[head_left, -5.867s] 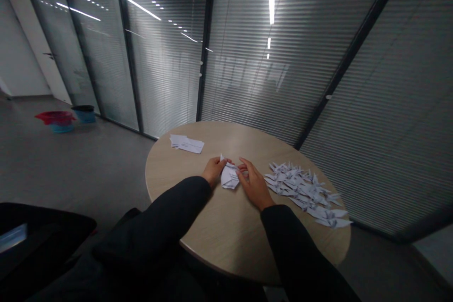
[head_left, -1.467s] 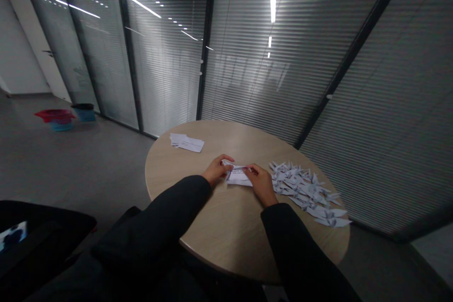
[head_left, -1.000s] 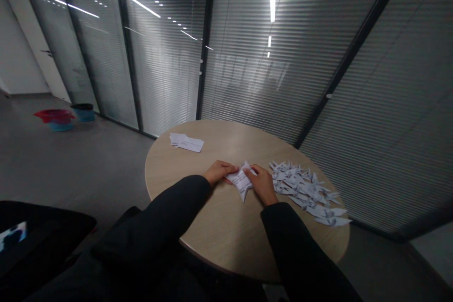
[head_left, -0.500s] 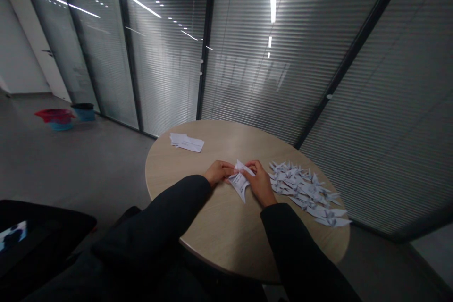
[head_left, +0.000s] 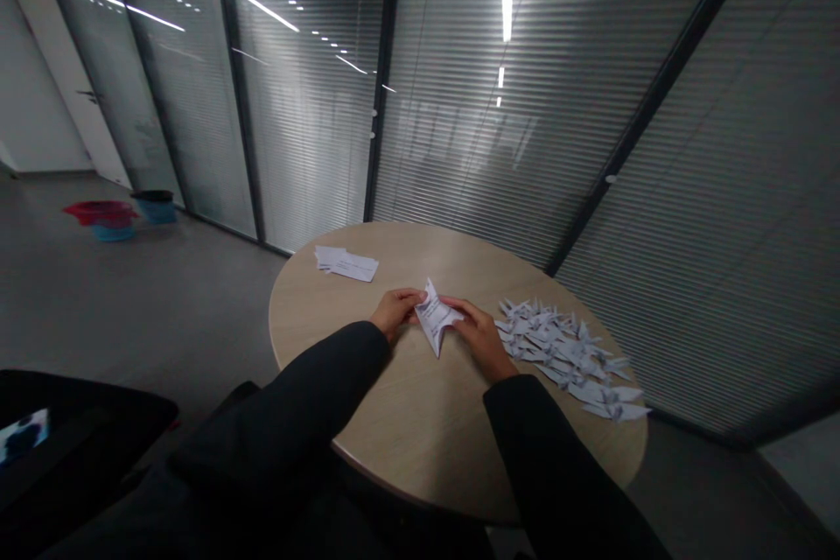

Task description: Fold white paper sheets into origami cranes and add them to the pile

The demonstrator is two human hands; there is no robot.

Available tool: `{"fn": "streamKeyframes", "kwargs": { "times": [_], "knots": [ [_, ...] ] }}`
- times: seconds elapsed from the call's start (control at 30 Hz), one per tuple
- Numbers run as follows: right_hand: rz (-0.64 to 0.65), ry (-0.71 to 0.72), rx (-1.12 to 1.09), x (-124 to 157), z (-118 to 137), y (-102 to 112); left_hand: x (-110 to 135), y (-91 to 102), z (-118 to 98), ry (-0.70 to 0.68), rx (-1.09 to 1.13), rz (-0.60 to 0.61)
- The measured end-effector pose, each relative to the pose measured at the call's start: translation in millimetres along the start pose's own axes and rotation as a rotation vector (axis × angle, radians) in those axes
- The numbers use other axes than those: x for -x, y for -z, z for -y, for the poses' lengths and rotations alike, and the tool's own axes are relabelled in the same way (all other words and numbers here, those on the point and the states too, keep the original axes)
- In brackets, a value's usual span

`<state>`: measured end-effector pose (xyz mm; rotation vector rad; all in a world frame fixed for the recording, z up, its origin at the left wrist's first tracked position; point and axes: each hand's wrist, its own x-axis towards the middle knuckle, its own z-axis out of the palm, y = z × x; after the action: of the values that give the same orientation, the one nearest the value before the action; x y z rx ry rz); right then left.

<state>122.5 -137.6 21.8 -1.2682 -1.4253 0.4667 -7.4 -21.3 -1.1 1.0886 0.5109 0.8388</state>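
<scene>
Between my two hands is a folded piece of white printed paper [head_left: 434, 319], pointed at its upper and lower ends. My left hand [head_left: 396, 311] pinches its left side with thumb and fingers. On the opposite edge, my right hand [head_left: 480, 334] grips the paper, its index finger reaching behind and its thumb in front. To the right of my right hand lies a spread of folded paper cranes [head_left: 564, 350], several rows with pointed wings. A small stack of flat printed paper slips [head_left: 347, 264] rests beyond my left hand.
The round wooden table [head_left: 394, 429] stands close to a glass partition with blinds [head_left: 472, 140]. On the floor at the far left are a red-and-blue bucket [head_left: 105, 219] and a blue bin [head_left: 156, 206]. A dark seat or bag [head_left: 85, 420] is at lower left.
The paper has shifted slightly left and up and shows more of its printed face. My right thumb has moved from its middle to its right edge.
</scene>
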Motion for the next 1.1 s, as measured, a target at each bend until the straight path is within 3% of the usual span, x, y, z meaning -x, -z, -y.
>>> {"fn": "streamKeyframes", "kwargs": {
  "times": [0.17,0.33,0.53,0.7,0.97,1.1],
  "knots": [
    [0.057,-0.064,-0.131,1.5,2.2,-0.5,-0.9,-1.0,-4.2,0.095,0.166,0.008],
    [0.028,-0.150,-0.231,1.4,-0.7,-2.4,-1.1,-1.3,-7.6,0.171,0.209,0.024],
    [-0.208,-0.174,-0.128,-3.1,-18.3,3.1,8.9,-0.5,-19.4,-0.051,-0.001,0.134],
    [-0.316,-0.119,-0.082,-5.1,-21.7,6.7,7.6,1.7,-22.9,-0.127,-0.179,0.275],
    [-0.291,-0.128,-0.109,-5.4,-17.4,5.1,-9.6,10.6,-14.9,-0.227,-0.220,0.144],
    [-0.293,-0.123,-0.070,-6.1,-18.0,6.8,-8.7,12.0,-19.6,-0.214,-0.208,0.144]
  ]
}}
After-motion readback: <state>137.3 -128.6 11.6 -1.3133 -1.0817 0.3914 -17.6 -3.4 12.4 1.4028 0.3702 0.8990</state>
